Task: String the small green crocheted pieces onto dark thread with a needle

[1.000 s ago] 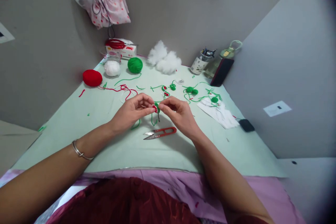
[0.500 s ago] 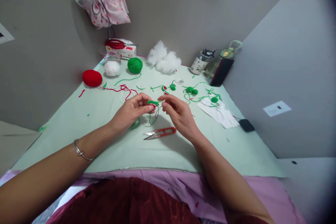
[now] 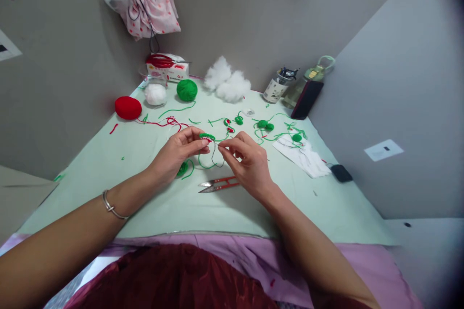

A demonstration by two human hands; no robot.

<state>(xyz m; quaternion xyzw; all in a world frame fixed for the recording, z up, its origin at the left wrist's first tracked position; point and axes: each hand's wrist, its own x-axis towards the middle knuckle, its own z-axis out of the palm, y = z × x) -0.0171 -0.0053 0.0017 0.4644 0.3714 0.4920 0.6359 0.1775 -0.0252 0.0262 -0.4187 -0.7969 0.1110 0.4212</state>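
Note:
My left hand [image 3: 179, 150] pinches a small green and red crocheted piece [image 3: 206, 137] above the pale green table [image 3: 108, 174]. A loop of green yarn [image 3: 207, 160] hangs from the piece. My right hand [image 3: 248, 161] is pinched close beside it, fingertips holding a thin needle or thread end [image 3: 218, 145] that I cannot make out clearly. Red-handled thread snips [image 3: 217, 184] lie on the table just below both hands. A small green piece [image 3: 182, 169] lies under my left hand.
Red [image 3: 127, 107], white [image 3: 155, 94] and green [image 3: 187, 90] yarn balls and white stuffing [image 3: 227, 81] sit at the back. Several small green pieces [image 3: 264, 124] and yarn scraps lie mid-table. A jar [image 3: 275, 88], bottle [image 3: 314, 73], dark case [image 3: 306, 99] and white paper [image 3: 304, 155] are right.
The crocheted piece has turned flat in my left hand and risen slightly. My right hand has drawn back to the right and lower, pulling the yarn loop out.

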